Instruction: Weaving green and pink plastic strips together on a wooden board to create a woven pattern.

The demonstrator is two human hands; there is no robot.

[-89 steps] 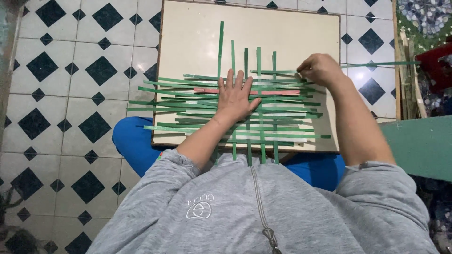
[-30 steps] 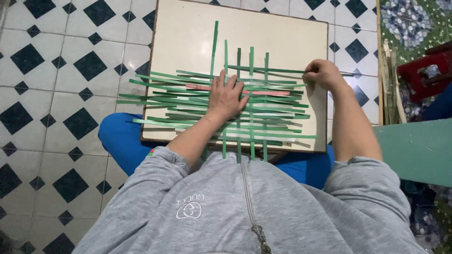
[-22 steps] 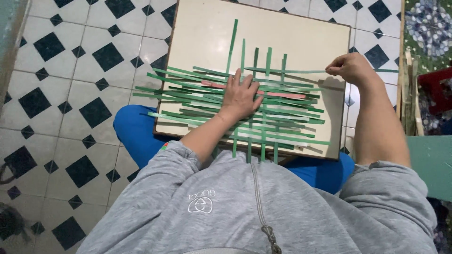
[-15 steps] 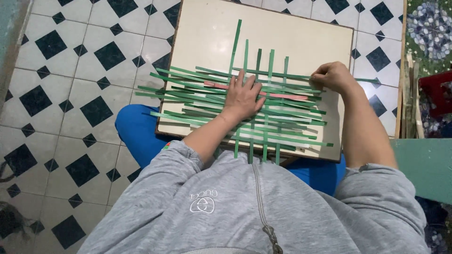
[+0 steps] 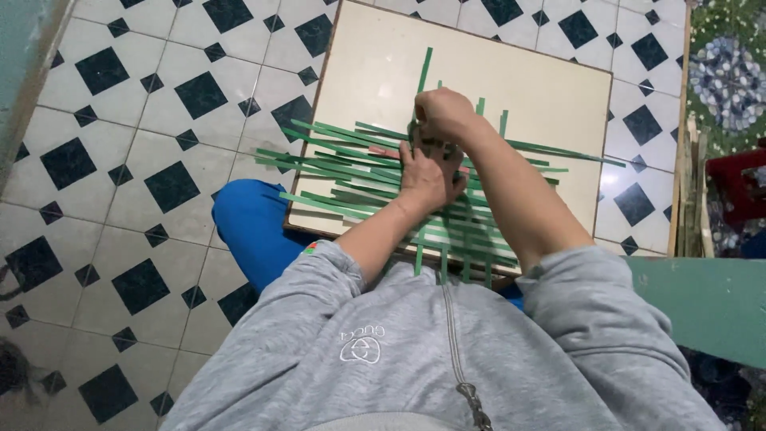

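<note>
A cream square board point(image 5: 511, 72) rests across my lap. Several long green paper strips point(image 5: 335, 140) lie woven over it, some running sideways and some upright, with one pink strip among them. My left hand point(image 5: 427, 175) lies flat on the weave, fingers spread, pressing the strips down. My right hand point(image 5: 443, 114) has come across just above the left one, fingers curled over an upright green strip point(image 5: 423, 68) near the middle of the weave. Whether it actually pinches that strip is hard to make out.
The floor is white tile with black diamonds point(image 5: 144, 88). My blue trouser knee point(image 5: 247, 223) sticks out under the board's left corner. A teal wooden surface point(image 5: 710, 303) stands at the right, with thin sticks point(image 5: 690, 191) and patterned cloth point(image 5: 726, 72) beyond it.
My right hand has moved from the right edge of the weave leftward to the middle, just above my left hand. The left hand has stayed pressed on the strips.
</note>
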